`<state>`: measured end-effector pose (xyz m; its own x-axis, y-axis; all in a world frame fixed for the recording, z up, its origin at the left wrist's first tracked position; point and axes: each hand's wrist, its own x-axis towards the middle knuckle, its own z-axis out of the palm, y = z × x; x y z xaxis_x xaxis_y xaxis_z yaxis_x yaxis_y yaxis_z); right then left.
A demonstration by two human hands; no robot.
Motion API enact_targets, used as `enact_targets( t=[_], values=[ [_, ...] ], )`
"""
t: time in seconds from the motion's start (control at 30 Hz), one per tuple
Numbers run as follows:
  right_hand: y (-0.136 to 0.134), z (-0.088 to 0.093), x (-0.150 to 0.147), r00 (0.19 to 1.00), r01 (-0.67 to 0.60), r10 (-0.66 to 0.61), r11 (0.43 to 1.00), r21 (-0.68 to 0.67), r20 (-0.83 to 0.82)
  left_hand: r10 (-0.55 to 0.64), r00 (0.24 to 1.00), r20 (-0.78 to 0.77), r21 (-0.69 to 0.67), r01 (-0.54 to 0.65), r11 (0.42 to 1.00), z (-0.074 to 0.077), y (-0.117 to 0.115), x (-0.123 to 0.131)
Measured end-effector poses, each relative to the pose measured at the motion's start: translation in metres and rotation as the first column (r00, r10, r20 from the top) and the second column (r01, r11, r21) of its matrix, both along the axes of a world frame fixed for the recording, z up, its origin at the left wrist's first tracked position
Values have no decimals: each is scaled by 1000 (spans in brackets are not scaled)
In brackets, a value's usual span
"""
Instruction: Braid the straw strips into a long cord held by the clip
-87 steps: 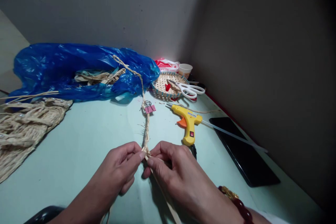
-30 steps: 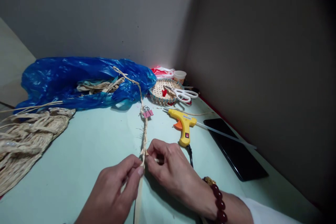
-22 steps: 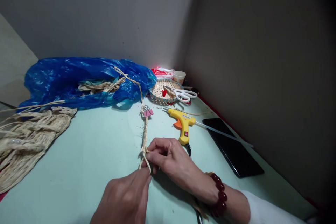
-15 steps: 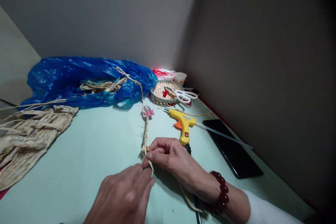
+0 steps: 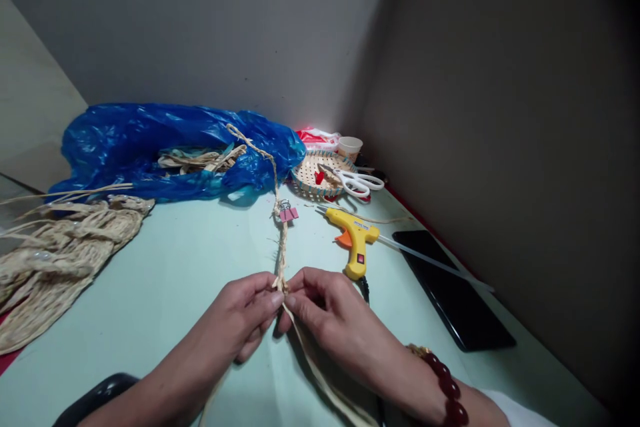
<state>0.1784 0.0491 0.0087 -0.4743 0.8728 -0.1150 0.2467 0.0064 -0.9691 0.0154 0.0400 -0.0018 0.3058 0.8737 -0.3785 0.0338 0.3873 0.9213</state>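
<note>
A pale braided straw cord (image 5: 283,250) runs from the blue bag down towards me, with a pink binder clip (image 5: 289,214) fixed on it. At its near end, my left hand (image 5: 250,313) pinches the cord between thumb and forefinger. Close beside it, my right hand (image 5: 325,307) pinches the same spot from the other side, the two thumbs nearly meeting. From between the fingers a loose straw strand (image 5: 313,363) trails down under my right forearm; another thin strand comes out below my left hand. The exact end of the braid is partly hidden by the fingers.
A yellow glue gun (image 5: 356,240) and a black phone-like slab (image 5: 455,290) lie at right. Behind are a woven basket (image 5: 305,183) with white-handled scissors (image 5: 356,181), a cup (image 5: 350,147) and a blue plastic bag (image 5: 115,140). Woven straw pieces (image 5: 75,253) lie at left.
My left hand has moved up and turned, from below the cord's end to pinching it next to my right hand. The view has shifted slightly, and a black object shows at lower left.
</note>
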Motion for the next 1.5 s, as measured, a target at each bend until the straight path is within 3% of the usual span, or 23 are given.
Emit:
enact_targets(
  t=[0.17,0.33,0.47,0.53,0.63,0.73,0.8,0.87,0.93,1.0,1.07,1.1,1.17,1.23,1.3,1.5],
  values=[
    [-6,3,4,937,-3,-109,947,320,330,57,989,-136,39,-52,998,2,0,-4],
    [-12,8,0,916,-27,-119,935,354,384,138,960,-244,176,-96,980,-1,-3,0],
    [-21,2,-4,916,-125,-40,917,379,400,129,965,-227,176,-89,980,-1,-4,1],
    [-23,-4,-5,890,-252,12,846,470,455,118,977,-175,147,-93,985,1,-5,-1],
    [-25,-12,-5,822,-447,8,627,637,569,118,984,-136,83,-108,991,1,-7,-4],
    [-26,-16,-6,784,-522,-84,448,726,615,136,986,-99,49,-132,990,1,-9,-6],
    [-27,-17,-7,779,-529,-147,370,764,610,151,986,-78,54,-147,988,0,-10,-6],
    [-29,-15,-6,794,-515,-157,340,787,587,166,983,-76,72,-160,984,-1,-11,-6],
    [-27,-10,-4,840,-442,-113,423,791,530,181,980,-78,92,-174,981,-2,-12,-6],
    [-22,-4,-1,893,-275,-121,617,738,434,190,980,-66,83,-184,979,-1,-13,-6],
    [-15,0,2,916,-93,-155,814,573,369,207,977,-53,46,-205,978,0,-14,-5],
    [-11,1,3,930,-36,-140,885,463,340,223,974,-46,25,-222,975,0,-14,-4],
    [-4,-1,4,970,-33,-23,974,224,244,231,973,-23,0,-231,973,1,-14,-3],
    [0,-4,3,989,-116,114,993,20,94,174,984,25,8,-174,985,1,-14,-2],
    [1,-6,3,984,-174,175,983,-62,24,109,994,24,47,-110,993,1,-13,-2],
    [4,0,3,977,-180,170,980,80,127,60,977,-205,201,-18,980,3,-15,-4]
  ],
)
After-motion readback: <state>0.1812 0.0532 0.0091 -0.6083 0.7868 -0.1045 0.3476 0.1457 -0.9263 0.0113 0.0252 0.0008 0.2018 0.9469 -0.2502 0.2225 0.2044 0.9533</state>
